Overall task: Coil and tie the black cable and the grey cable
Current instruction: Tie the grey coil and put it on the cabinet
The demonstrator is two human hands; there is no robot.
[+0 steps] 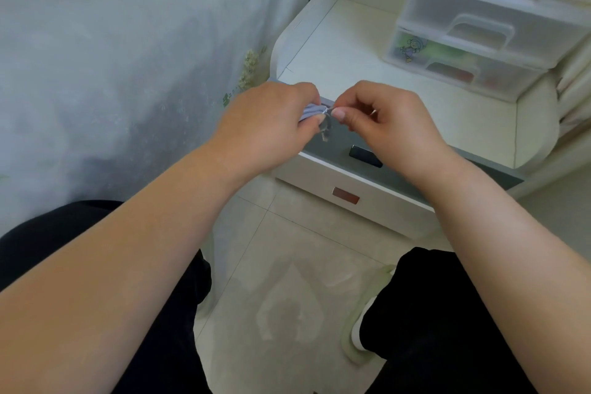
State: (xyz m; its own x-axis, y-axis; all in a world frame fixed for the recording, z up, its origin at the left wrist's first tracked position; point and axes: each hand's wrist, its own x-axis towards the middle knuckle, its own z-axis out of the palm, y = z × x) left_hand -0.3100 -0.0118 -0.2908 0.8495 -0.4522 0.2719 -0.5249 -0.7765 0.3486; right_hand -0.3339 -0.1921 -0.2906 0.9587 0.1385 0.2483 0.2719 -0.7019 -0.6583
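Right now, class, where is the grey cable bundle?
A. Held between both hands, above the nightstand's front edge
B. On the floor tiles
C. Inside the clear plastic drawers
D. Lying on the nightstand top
A: the left hand grips the grey cable bundle while the right hand pinches at its end.

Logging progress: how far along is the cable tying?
Done: grey cable looks coiled, bunched in the left hand. In hand: right hand pinches a thin tie at the bundle. Left: finishing that tie; the black cable isn't in view, so its state is unknown.
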